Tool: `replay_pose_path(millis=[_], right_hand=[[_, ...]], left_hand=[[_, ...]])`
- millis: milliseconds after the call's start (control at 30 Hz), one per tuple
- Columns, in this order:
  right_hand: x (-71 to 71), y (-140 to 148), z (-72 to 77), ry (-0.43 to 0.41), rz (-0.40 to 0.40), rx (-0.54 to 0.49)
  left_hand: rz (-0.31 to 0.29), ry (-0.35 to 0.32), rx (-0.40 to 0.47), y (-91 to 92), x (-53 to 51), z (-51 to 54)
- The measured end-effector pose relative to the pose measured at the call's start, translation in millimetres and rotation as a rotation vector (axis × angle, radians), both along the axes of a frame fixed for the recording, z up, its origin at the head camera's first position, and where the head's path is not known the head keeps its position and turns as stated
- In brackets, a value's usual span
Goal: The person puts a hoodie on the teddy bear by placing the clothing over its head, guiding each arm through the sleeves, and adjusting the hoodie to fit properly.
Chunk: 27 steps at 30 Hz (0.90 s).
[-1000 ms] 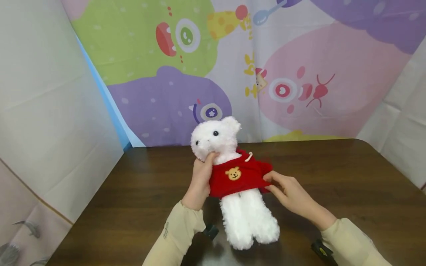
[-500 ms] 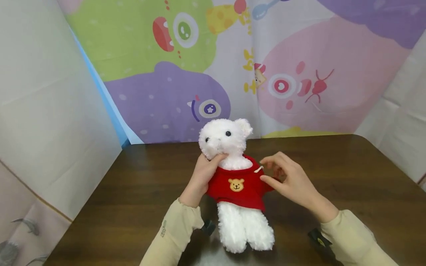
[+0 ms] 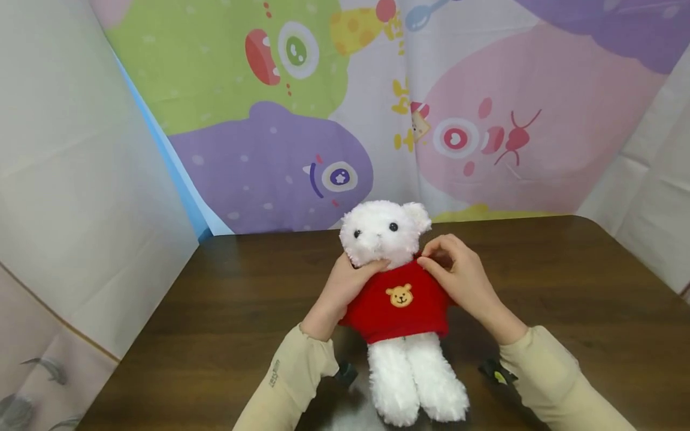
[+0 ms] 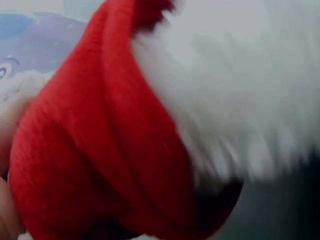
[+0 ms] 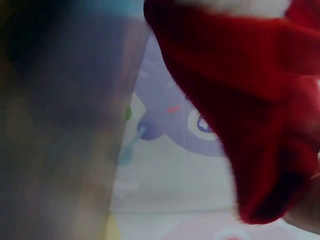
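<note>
A white plush bear in a red sweater with a small bear-face patch is held semi-upright above the table in the head view. My left hand grips it at the neck and shoulder, thumb across the front below the chin. At the other side of the neck, my right hand pinches the sweater's collar between thumb and forefinger. The left wrist view is filled by red sweater folds and blurred white fur. A sweater sleeve hangs in the right wrist view.
The bear is over a dark brown wooden table. Behind it hangs a backdrop with colourful cartoon monsters. Pale cloth panels stand at the sides. Black bands sit under both wrists.
The bear has shifted right and stands straighter. My right hand has moved from the sweater's lower side up to the collar, and the white drawstring has gone out of sight.
</note>
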State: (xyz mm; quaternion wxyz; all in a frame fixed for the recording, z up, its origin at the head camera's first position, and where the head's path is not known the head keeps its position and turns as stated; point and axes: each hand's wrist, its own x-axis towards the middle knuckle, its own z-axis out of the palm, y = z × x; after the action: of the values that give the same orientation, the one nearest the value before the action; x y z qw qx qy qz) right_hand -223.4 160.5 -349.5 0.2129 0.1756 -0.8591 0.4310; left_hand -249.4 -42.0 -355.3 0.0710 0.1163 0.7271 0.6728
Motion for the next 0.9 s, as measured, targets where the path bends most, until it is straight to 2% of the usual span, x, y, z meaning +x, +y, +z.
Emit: replay_pose_path(millis=[100, 167, 233, 267, 367, 467, 600, 733, 900], right_hand=[[-1.9, -1, -5.8, -0.318, 0.123, -0.087], [-2.5, 0, -9.2, -0.507, 0.236, -0.128], [-3.0, 2, -10.9, -0.616, 0.346, -0.144], [-3.5, 2, -11.4, -0.641, 0.384, -0.141], [-5.1, 3, -12.2, -0.623, 0.412, -0.110], [-6.6, -1, -13.7, -0.593, 0.343, -0.131], [-7.8, -2, -15.2, -0.545, 0.244, -0.193], [-10.4, -1, -15.1, -0.500, 0.218, -0.265], [-14.3, 4, -12.0, -0.511, 0.197, -0.375]], left_hand=[[0.023, -0.014, -0.004, 0.9, -0.3, -1.6], [0.007, -0.023, -0.018, 1.8, -0.2, -3.1], [-0.019, -0.026, -0.030, 3.1, -0.3, -3.4], [-0.037, -0.025, -0.033, 3.8, -0.7, -3.9], [-0.114, -0.017, -0.022, 5.4, -1.6, -5.1], [-0.210, -0.033, 0.005, 6.2, -1.1, -6.6], [-0.319, -0.098, 0.025, 3.3, -1.1, -6.4], [-0.367, -0.163, -0.012, -5.6, -4.5, -2.7], [-0.426, -0.203, -0.096, -17.2, -6.2, 2.6]])
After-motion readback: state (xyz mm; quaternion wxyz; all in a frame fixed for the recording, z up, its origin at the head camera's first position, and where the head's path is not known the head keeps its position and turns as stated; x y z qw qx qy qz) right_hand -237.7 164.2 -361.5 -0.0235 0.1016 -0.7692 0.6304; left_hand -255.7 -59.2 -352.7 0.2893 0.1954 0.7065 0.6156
